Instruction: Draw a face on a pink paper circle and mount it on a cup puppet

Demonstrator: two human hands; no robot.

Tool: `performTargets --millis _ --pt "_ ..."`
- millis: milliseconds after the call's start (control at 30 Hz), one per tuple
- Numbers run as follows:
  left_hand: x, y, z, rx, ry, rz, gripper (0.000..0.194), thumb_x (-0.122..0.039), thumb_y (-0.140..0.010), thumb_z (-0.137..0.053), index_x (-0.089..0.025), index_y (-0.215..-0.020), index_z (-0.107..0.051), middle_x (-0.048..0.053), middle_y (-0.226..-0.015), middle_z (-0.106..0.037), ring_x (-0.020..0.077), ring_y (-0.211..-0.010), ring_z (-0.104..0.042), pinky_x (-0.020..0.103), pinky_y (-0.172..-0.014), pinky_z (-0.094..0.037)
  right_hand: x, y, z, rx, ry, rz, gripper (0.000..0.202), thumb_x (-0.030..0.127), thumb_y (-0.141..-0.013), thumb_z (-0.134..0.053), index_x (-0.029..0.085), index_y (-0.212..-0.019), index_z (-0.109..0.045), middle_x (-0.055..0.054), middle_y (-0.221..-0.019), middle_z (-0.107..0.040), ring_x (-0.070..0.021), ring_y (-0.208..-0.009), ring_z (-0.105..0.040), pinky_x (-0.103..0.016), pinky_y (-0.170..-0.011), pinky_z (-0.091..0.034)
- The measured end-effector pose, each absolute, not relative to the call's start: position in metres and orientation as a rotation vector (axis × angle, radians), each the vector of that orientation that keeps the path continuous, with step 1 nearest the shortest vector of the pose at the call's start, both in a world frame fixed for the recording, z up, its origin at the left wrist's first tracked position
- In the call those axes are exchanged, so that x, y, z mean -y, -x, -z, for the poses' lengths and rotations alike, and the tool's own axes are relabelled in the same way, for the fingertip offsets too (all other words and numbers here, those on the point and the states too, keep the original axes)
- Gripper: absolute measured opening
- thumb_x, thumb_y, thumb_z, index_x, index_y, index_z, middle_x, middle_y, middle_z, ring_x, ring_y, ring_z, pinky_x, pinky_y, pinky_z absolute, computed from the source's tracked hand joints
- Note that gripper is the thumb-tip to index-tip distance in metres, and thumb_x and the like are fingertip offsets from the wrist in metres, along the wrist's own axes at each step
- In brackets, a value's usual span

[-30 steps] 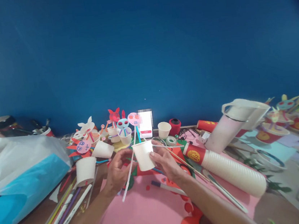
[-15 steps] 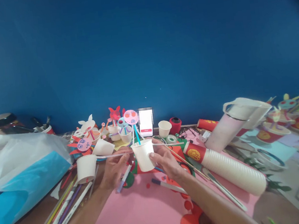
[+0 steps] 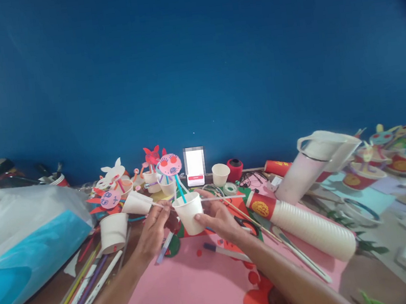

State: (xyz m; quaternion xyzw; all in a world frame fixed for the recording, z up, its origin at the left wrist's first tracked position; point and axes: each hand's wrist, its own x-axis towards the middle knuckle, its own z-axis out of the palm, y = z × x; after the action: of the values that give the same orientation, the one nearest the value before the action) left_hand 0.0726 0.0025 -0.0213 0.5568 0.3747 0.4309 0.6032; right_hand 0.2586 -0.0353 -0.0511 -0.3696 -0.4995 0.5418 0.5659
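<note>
A white paper cup is gripped by my right hand, thumb on its front side. From the cup rises a blue straw topped with a pink paper face that has red eyes. White strips stick out from both sides of the cup. My left hand pinches the strip on the left side, close to the cup. Under the hands lie pink paper and a marker.
A long stack of paper cups and a jug stand at right. Scissors lie beside my right wrist. Left are a plastic bag, pens and an upside-down cup. A phone stands behind.
The pink face and straw now lean further left. My left hand has turned upward, with its fingers higher on the left strip. The whole view has shifted slightly.
</note>
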Motion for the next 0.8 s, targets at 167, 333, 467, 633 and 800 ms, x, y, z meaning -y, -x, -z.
performTargets --millis 167,333,467,633,800 --pt "-0.006 -0.072 0.027 -0.986 -1.294 -0.971 0.031 -0.046 -0.079 -0.06 -0.02 -0.093 -0.052 -0.004 -0.052 -0.059 0.0165 -0.047 -0.057 0.024 -0.045 -0.041 0.036 -0.256 0.054 1.236 0.946 -1.223 0.068 0.03 -0.073 -0.074 0.025 -0.133 -0.043 -0.009 -0.113 -0.062 -0.0216 -0.092 -0.061 -0.039 -0.083 -0.049" --pt "-0.005 -0.072 0.024 -1.011 -1.272 -0.931 0.033 -0.042 -0.078 -0.057 -0.018 -0.1 -0.055 -0.003 -0.057 -0.059 0.0169 -0.049 -0.056 0.024 -0.043 -0.041 0.037 -0.252 0.059 1.256 0.931 -1.242 0.069 0.03 -0.073 -0.074 0.025 -0.134 -0.043 -0.009 -0.115 -0.062 -0.0225 -0.094 -0.061 -0.038 -0.081 -0.049" --pt "-0.003 -0.072 0.023 -0.985 -1.267 -0.924 0.037 -0.044 -0.08 -0.055 -0.017 -0.105 -0.057 -0.002 -0.066 -0.06 0.0169 -0.055 -0.056 0.025 -0.045 -0.044 0.036 -0.25 0.062 1.255 0.912 -1.227 0.069 0.03 -0.074 -0.074 0.025 -0.135 -0.042 -0.009 -0.118 -0.06 -0.0228 -0.097 -0.06 -0.039 -0.085 -0.048" --pt "-0.003 -0.073 0.023 -0.998 -1.268 -0.929 0.047 -0.05 -0.08 -0.055 -0.015 -0.112 -0.057 0.002 -0.076 -0.064 0.0175 -0.061 -0.057 0.027 -0.051 -0.047 0.036 -0.25 0.061 1.187 0.894 -1.263 0.071 0.034 -0.075 -0.072 0.025 -0.137 -0.039 -0.009 -0.109 -0.063 -0.0218 -0.089 -0.061 -0.04 -0.084 -0.048" --pt "-0.002 -0.075 0.02 -1.031 -1.258 -0.925 0.055 -0.052 -0.076 -0.059 -0.012 -0.113 -0.059 0.003 -0.076 -0.065 0.017 -0.06 -0.055 0.025 -0.049 -0.044 0.037 -0.248 0.059 1.195 0.919 -1.261 0.073 0.034 -0.073 -0.073 0.024 -0.137 -0.038 -0.01 -0.11 -0.062 -0.0229 -0.09 -0.061 -0.042 -0.084 -0.048"
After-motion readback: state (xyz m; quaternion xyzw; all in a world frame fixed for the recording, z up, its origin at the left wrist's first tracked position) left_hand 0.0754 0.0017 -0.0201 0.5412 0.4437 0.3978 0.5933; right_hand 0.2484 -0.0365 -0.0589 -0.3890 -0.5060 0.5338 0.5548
